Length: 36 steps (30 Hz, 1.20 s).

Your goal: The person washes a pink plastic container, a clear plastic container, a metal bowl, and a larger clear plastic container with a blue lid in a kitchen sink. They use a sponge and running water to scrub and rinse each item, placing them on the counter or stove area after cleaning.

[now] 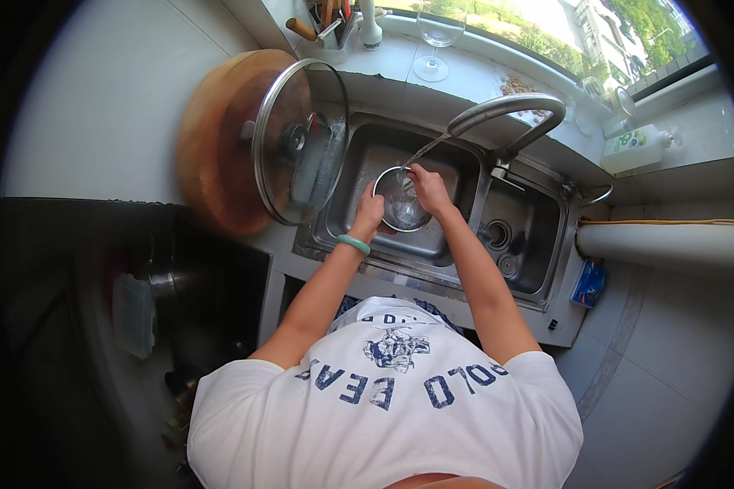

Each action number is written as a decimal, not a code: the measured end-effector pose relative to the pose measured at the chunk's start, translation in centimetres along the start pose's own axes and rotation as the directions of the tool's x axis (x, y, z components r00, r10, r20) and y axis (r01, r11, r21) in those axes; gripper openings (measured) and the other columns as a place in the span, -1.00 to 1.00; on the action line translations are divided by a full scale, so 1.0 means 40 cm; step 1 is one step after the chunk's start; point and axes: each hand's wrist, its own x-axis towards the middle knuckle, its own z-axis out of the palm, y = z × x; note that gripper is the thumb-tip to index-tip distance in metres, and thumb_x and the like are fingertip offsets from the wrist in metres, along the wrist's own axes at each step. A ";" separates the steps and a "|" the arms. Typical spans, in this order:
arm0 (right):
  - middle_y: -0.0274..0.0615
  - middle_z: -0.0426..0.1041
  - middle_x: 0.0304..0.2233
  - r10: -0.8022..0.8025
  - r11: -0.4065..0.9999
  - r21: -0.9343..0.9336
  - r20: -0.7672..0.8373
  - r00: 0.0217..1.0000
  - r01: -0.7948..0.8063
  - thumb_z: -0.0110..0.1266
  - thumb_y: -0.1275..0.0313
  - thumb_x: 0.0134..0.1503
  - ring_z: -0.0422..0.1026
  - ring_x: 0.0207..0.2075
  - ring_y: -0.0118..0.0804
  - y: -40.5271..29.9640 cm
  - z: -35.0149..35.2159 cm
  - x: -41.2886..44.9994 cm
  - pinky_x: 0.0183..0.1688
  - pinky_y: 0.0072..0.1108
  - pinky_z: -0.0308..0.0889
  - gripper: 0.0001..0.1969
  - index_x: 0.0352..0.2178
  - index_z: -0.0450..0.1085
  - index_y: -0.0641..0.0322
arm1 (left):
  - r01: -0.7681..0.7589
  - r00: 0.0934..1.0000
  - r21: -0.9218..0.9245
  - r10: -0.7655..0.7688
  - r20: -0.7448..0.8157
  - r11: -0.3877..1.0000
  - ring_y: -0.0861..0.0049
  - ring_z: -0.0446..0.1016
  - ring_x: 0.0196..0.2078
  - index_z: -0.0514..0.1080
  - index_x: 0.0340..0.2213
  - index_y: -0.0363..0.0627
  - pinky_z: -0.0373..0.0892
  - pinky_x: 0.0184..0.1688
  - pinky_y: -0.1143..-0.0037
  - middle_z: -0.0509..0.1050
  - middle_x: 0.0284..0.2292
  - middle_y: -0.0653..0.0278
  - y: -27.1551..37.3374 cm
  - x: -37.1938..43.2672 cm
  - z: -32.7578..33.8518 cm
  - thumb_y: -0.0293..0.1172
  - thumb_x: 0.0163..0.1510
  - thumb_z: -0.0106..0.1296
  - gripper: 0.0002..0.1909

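Over the larger basin of a stainless steel double sink (465, 244), a round metal-rimmed bowl (402, 205) is tilted so that its inside faces up towards me. My left hand (370, 211) holds its left side, thumb at the rim and fingers partly hidden underneath. At the upper right of the rim is my right hand (429, 188), its fingers reaching over the edge. Water (427, 150) runs from the curved metal faucet (507, 105) down to the bowl's far edge near those fingers. The bowl's inside looks wet and shiny.
Left of the sink, a glass pot lid (270, 183) stands upright against a thick round wooden chopping board (220, 140). The windowsill holds a wine glass (431, 67), a utensil holder (336, 52) and a pump bottle (633, 148). A white pipe (660, 244) runs at the right.
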 end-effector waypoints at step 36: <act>0.00 0.36 -0.54 -0.206 0.965 0.194 0.131 0.970 0.179 0.11 0.53 -0.17 0.38 -0.51 -0.15 -0.057 0.016 -0.297 -0.42 -0.52 0.25 -0.87 -0.49 0.37 0.27 | -0.078 0.991 -0.081 0.068 -0.115 0.994 0.42 0.30 -0.17 -0.11 0.10 -0.16 0.36 -0.33 0.50 0.29 -0.17 0.10 -0.163 -0.115 -0.037 -0.15 -0.15 0.11 -0.12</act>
